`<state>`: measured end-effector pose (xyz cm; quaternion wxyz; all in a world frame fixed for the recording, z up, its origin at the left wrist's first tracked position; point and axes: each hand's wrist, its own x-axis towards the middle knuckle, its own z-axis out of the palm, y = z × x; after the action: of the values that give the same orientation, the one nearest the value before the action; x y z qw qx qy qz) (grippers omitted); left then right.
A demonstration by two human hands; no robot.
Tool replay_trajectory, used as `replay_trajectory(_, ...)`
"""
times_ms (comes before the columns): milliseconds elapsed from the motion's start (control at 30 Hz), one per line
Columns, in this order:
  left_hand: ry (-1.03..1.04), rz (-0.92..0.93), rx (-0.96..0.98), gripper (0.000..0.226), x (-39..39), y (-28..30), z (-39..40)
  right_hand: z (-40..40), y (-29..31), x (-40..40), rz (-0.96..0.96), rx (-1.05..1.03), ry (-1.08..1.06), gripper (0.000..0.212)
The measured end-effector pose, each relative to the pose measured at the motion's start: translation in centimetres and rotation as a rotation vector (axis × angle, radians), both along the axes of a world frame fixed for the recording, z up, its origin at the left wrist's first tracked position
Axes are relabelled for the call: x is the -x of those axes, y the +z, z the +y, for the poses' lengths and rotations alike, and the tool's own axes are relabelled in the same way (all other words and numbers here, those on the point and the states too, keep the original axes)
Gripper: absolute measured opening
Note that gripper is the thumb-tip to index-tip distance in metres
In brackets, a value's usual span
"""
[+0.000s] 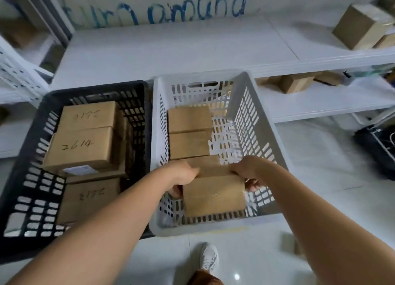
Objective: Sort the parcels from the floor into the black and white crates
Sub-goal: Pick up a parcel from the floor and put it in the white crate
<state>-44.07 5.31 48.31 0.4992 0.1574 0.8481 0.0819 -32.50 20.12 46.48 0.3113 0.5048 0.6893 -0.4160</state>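
Currently both hands, left and right, grip a parcel inside the white crate; both crates part-filled, one parcel beside it remains.

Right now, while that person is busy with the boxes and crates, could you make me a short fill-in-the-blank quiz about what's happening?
1. The left hand and right hand hold one cardboard parcel over the ____ crate.
2. The black crate sits to that crate's ____.
3. One box in the black crate reads 26__.

Missing words: white; left; 14
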Motion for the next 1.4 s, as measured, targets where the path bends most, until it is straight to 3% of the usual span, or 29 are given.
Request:
replay_trajectory(233,-0.155,-0.021,0.219,0.084,0.2,-1.3,0.4,-0.4,-1.4,1.7,-0.117,0.211,0.141,0.051)
replay_trajectory(367,-0.325,-0.009,0.322,0.096,0.2,-2.5,0.5,-0.9,-3.3,2.0,-0.143,0.327,0.14,0.039)
replay_trajectory(600,-0.431,0.033,0.316,0.063,-0.6,-4.9,0.7,-1.8,-7.1,1.9,-0.052,0.315,-0.008,0.035)
replay_trajectory(967,-0.471,0.32,0.252,0.067,-1.2,-9.3,1.5,-2.7,-9.4,1.9,-0.032,0.183,0.04,0.022)
replay_trajectory(1100,-0.399,0.263,0.219,0.056,-1.3,-9.8,1.8,-2.5,-9.4,1.4,-0.036,0.12,0.079,0.023)
replay_trajectory(1233,-0.36,0.194,0.212,0.067,-1.2,-10.0,1.4,-1.7,-9.2,1.0,-0.007,0.177,0.026,0.018)
replay_trajectory(1400,-0.416,0.254,0.077,0.051,-0.4,-9.8,0.7,-1.1,-8.7,1.2,0.024,0.148,-0.005,0.019)
